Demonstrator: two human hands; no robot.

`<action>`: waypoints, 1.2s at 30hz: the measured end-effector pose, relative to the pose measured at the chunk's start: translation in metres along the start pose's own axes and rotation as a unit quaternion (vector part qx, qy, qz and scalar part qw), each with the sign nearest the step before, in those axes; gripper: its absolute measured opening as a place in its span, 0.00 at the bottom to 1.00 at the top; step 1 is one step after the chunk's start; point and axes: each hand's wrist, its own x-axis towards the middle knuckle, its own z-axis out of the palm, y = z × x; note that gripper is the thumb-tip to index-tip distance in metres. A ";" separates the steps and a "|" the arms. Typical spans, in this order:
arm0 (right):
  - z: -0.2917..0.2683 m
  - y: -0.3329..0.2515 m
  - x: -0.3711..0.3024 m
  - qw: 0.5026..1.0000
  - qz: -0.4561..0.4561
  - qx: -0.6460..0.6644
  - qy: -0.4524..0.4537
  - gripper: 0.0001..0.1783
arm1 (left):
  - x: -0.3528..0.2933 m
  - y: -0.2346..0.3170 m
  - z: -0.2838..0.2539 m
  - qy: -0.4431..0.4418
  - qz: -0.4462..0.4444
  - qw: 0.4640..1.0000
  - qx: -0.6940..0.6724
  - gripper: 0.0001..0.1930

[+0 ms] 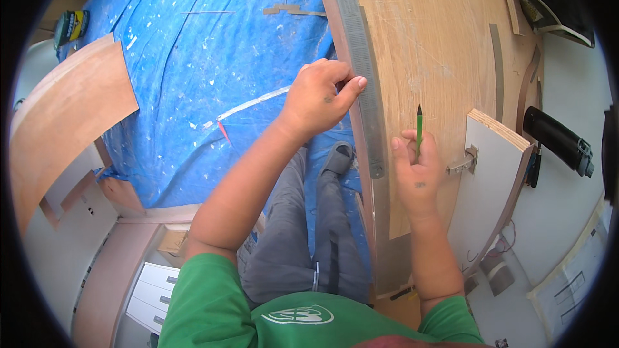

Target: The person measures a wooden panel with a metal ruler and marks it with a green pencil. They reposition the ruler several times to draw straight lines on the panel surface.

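My right hand (pixel 419 171) is closed on a green pencil (pixel 419 130), its dark tip pointing away from me, above a light wooden board (pixel 425 58). Along the board's left edge lies a long grey metal ruler (pixel 369 116) with a hole at its near end. My left hand (pixel 322 96) is at that edge, fingers curled under and thumb over the ruler. Whether the thumb touches the ruler, and what those fingers hold, if anything, is hidden. Beside my right wrist stands a white-faced plywood panel (pixel 487 174) with a metal hinge (pixel 465 162) on it.
A paint-spotted blue tarp (pixel 193 90) covers the floor at left. Curved plywood (pixel 77 103) stands at far left, above a white drawer front (pixel 151 296). A black bottle (pixel 556 140) lies at right, with a black bag (pixel 554 3) farther off. A thin strip (pixel 496 71) rests on the board.
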 end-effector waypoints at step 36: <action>0.007 -0.004 0.000 0.995 0.033 -0.085 -0.034 0.14 | 0.013 -0.015 -0.007 0.166 0.151 0.969 0.102 0.10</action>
